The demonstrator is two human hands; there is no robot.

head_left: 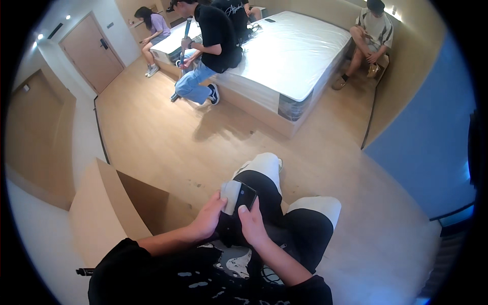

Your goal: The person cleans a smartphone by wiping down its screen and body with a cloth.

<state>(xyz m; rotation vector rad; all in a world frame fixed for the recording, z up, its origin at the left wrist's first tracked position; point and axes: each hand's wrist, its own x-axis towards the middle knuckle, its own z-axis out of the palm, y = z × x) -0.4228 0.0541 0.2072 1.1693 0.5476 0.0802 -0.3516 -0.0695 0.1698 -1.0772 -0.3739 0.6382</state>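
Note:
In front of my lap, both my hands hold a small flat black device that looks like a phone (248, 196). Along its left side lies a light grey flat piece (230, 194); whether it is a cloth or part of the device I cannot tell. My left hand (209, 217) is closed on the grey side, thumb on top. The black side is gripped by my right hand (253, 223), its thumb lying over the lower edge. Most of my fingers are hidden beneath.
A bed with a plastic-wrapped white mattress (300, 51) stands ahead. One person in black (216, 35) sits at its edge with a long dark pole (184, 51). Others sit at far left (158, 25), behind the bed and at right (373, 30). A wooden panel unit (104, 203) stands left.

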